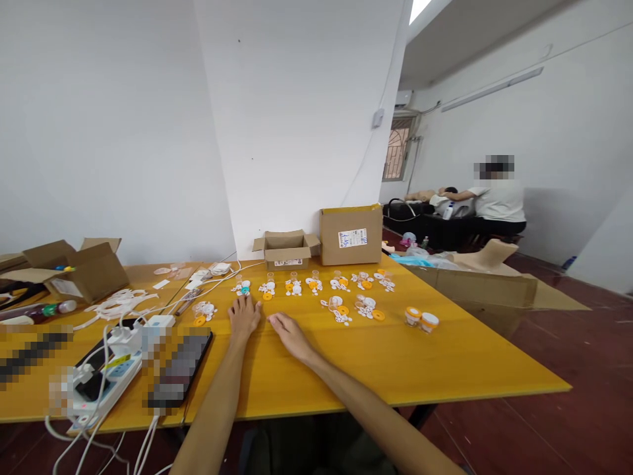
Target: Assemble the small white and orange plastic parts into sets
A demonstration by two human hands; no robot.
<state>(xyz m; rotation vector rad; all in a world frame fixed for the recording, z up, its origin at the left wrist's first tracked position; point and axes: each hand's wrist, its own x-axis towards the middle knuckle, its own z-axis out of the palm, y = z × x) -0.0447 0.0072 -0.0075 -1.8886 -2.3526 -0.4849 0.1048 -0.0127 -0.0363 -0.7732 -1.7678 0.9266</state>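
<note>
My left hand [244, 316] lies palm down on the yellow table, fingers stretched out and spread. Its fingertips are just in front of a small group with a teal ring-shaped lid [245, 290] and white discs with dark marks. To its right my right hand [291, 335] rests on the table with loosely bent fingers and no object visible in it. Behind the hands runs a row of similar groups: small clear cups [315, 276], an orange lid [268, 297] and white discs [297, 289]. Two closed jars with orange-rimmed lids [429, 321] stand at the right.
Two cardboard boxes, one open [285, 249] and one taller [351, 235], stand against the wall. At left are a power strip [119, 376], cables, a phone [182, 369] and another open box [86, 267]. A person [498, 201] sits in the background at right.
</note>
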